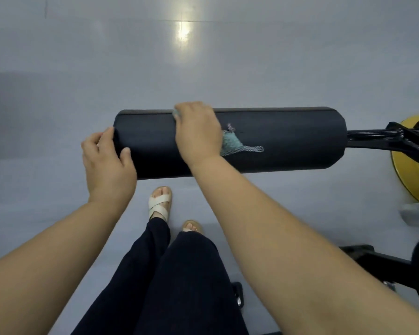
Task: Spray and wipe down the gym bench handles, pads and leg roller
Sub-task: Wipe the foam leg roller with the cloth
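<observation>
Glossy grey floor [58, 68] spreads beneath everything. Leg roller [288, 141] lies crosswise, its black frame [373, 139] running off to the right of the right grip [196, 131]. Left grip [107, 160] curls round the roller's free end; right grip holds a teal cloth [232, 143] against its top. If the left grip slackens, the roller may spin and the wipe skid; the cloth's trailing mesh loop could snag. Most of the cloth is hidden under the right grip. A yellow shape [411, 165] behind the frame is cut off. No spray bottle shows.
</observation>
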